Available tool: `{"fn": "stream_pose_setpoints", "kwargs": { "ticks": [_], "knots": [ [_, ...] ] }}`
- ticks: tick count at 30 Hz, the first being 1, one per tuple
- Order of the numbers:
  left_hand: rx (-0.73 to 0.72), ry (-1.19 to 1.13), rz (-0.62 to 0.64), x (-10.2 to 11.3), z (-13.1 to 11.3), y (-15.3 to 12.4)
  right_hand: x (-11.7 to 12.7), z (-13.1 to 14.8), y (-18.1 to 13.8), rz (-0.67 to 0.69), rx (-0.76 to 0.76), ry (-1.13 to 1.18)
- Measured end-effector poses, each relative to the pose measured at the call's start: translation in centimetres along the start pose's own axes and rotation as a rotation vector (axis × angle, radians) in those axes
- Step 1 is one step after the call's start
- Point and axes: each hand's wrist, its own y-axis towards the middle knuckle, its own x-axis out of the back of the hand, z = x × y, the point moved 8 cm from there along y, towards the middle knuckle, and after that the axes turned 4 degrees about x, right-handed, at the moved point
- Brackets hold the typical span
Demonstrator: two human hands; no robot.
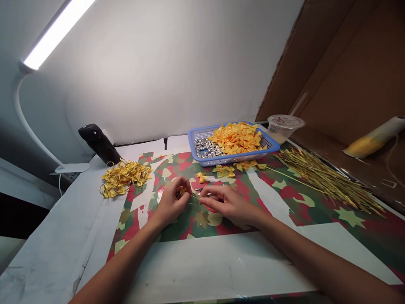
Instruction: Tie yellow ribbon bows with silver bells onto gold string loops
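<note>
My left hand [172,202] is closed around a small yellow ribbon bow [181,191], mostly hidden by the fingers. A thin gold-green wire [194,196] runs from it toward my right hand [226,203], whose thumb and fingertips pinch the wire's end. A small dark pointed tip shows by the right fingers; I cannot make out what it belongs to. Just beyond the hands lie a loose yellow bow [201,177] and several more bows [224,170] in front of the basket. Both hands are above a camouflage-patterned sheet [190,228] with star shapes.
A blue basket [232,160] holds yellow bows [238,137] and silver beads [207,147]. At left is a pile of bows with wire loops [125,177], near a black object [98,141] and a lamp [60,33]. Gold wire stems [329,179] and a lidded plastic cup [283,126] stand right.
</note>
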Motion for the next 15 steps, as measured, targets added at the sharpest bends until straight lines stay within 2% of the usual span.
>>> {"fn": "stream_pose_setpoints", "kwargs": {
  "ticks": [5,10,13,15],
  "knots": [
    [-0.012,-0.023,0.126,-0.6,-0.8,-0.5,2.5,-0.6,0.2,-0.134,-0.062,-0.026],
    [0.038,-0.048,0.323,-2.1,-1.7,-1.7,4.2,0.7,0.1,-0.192,0.014,-0.109],
    [0.049,-0.048,0.332,-2.1,-2.3,-2.0,4.8,1.3,0.0,-0.218,0.03,-0.178],
    [0.064,-0.029,0.303,-1.9,-2.5,-2.0,5.7,2.1,-0.3,-0.29,0.09,-0.314]
  ]
}}
